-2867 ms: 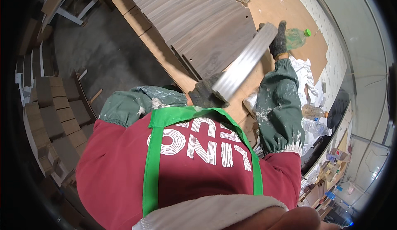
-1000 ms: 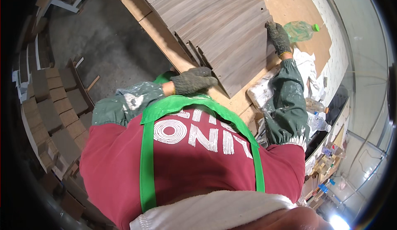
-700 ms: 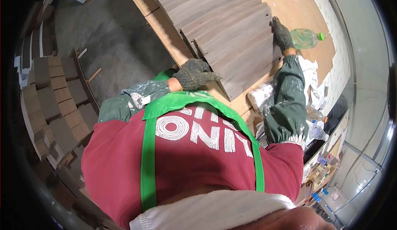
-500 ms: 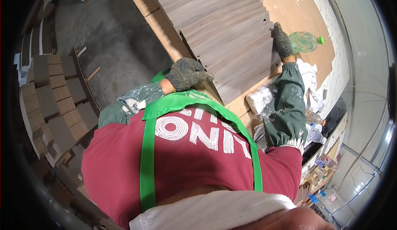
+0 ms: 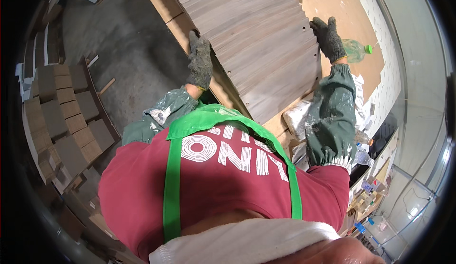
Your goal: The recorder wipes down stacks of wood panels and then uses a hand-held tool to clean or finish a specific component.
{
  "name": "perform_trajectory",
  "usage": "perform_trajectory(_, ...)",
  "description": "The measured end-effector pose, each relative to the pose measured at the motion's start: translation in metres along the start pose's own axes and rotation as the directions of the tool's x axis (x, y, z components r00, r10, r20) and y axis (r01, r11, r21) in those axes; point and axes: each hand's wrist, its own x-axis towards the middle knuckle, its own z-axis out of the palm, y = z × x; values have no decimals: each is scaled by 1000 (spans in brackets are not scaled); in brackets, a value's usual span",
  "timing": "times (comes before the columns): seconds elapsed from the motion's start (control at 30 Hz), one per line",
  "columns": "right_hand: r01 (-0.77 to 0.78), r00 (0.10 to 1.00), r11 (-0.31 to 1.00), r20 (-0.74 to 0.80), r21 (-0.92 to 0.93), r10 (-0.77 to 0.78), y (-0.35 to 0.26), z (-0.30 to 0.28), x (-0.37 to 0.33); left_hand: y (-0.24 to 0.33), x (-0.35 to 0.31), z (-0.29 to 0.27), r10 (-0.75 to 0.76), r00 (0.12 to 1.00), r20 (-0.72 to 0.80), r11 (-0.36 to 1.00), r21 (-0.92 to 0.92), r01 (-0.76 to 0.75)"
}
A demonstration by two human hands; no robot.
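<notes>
Grey-brown wood-grain boards point(image 5: 266, 50) lie side by side across the workbench, their ends making a stepped edge on both sides. My left hand point(image 5: 200, 62), in a dark grey knit glove, is at the left ends of the boards with its fingers stretched out away from me. At the right ends is my right hand point(image 5: 328, 40), gloved the same way, its fingers apart and their tips near the board edge. Neither hand shows anything held. Just beyond my right wrist, a clear green bottle point(image 5: 354, 50) with a green cap lies on its side, partly hidden by the glove.
A tan sheet point(image 5: 365, 22) covers the bench's right side. A white wrapped bundle point(image 5: 297, 117) and white cloth point(image 5: 359, 102) lie by my right forearm. Stacks of brown and grey boards point(image 5: 71, 112) stand at left, past the concrete floor point(image 5: 128, 36).
My left hand has moved away from me along the boards' left edge and its fingers have straightened. My right hand has spread its fingers and shifted slightly farther out.
</notes>
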Motion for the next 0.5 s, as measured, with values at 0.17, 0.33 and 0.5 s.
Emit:
perform_trajectory(0.17, -60, 979, 914, -202, -401, -24, -21, 34, -4, -56, 47, -22, -17, 994, 108, 880, -470, 66)
perform_trajectory(0.33, -246, 962, 819, -237, -518, 138, -52, 68, -13, -81, 61, -31, 239, 970, 35, 931, -294, -218)
perform_trajectory(0.5, -37, 998, 844, 21, -534, 57, -51, 47, 32, -69, 43, -30, -75, 996, 43, 935, -344, 85)
